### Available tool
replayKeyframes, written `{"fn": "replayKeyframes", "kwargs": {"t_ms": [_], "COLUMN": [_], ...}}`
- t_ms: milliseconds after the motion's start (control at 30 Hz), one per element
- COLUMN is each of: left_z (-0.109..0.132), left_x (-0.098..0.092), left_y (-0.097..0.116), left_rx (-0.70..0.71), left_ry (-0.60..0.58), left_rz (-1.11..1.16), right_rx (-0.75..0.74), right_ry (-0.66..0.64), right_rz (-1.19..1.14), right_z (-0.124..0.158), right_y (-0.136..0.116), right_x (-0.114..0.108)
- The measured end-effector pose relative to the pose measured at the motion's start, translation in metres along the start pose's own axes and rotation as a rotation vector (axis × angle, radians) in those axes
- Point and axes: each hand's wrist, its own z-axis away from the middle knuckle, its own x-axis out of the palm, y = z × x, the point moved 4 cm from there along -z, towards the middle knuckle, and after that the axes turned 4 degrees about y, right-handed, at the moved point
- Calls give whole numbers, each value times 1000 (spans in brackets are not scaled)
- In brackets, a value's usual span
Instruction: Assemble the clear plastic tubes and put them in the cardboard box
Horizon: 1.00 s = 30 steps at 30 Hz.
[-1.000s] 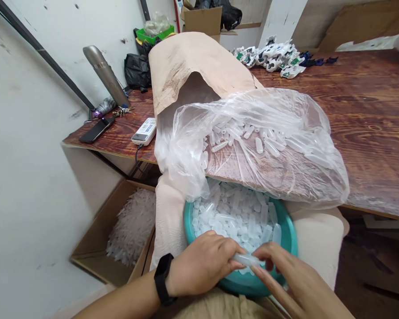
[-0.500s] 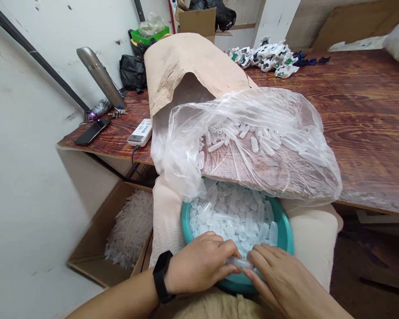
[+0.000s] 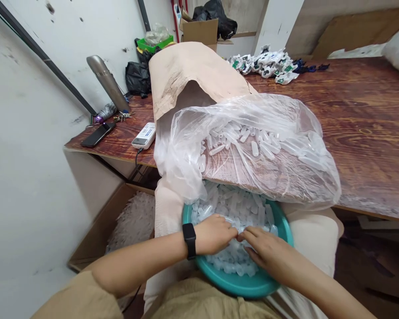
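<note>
A teal basin (image 3: 252,285) sits on my lap, full of small clear plastic tubes (image 3: 232,206). Both hands are down in the pile. My left hand (image 3: 215,234), with a black watch (image 3: 189,240) on its wrist, is curled, and its fingertips meet those of my right hand (image 3: 265,250) at the middle of the basin. Both pinch at the same spot; what lies between the fingers is lost among the tubes. A clear plastic bag (image 3: 252,150) with more tubes hangs over the table edge above the basin, spilling out of a brown paper sack (image 3: 193,66).
On the floor to the left, a cardboard box (image 3: 96,235) holds many more tubes. The wooden table (image 3: 369,128) carries a phone (image 3: 98,134), a white device (image 3: 145,135), a metal flask (image 3: 108,84) and a heap of small packets (image 3: 266,62). The wall is close on the left.
Both hands held a clear tube between them at the basin's near rim; they have since moved forward into the middle of the pile, and the tube no longer stands out.
</note>
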Motion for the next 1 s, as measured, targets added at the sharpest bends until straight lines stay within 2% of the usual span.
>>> {"fn": "replayKeyframes", "kwargs": {"t_ms": [133,267,400,467,667,800,867,933,1000], "left_z": [0,15,34,43,55,54,53,52,52], "left_x": [1,-13,-27,-31,-34,-36,-38,-39,-41], "left_y": [-4,-4,0,2,10,14,16,17,18], "left_rx": [-27,-87,-220,-314,-496,-471,-433,-413,-402], "left_ry": [7,40,152,194,149,156,185,210,232], "left_rz": [-9,7,233,405,820,845,825,810,787], "right_rx": [33,105,124,103,98,136,148,150,127], "right_ry": [-11,5,51,85,276,463,476,470,466], "right_rz": [53,99,49,-21,-260,-620,-785,-836,-766], "right_z": [-5,-15,-18,-15,-4,7,12,18,23], "right_y": [-2,-7,-6,-2,8,-1,-7,-11,-13], "right_x": [17,28,29,25,8,-11,-20,-27,-30]}}
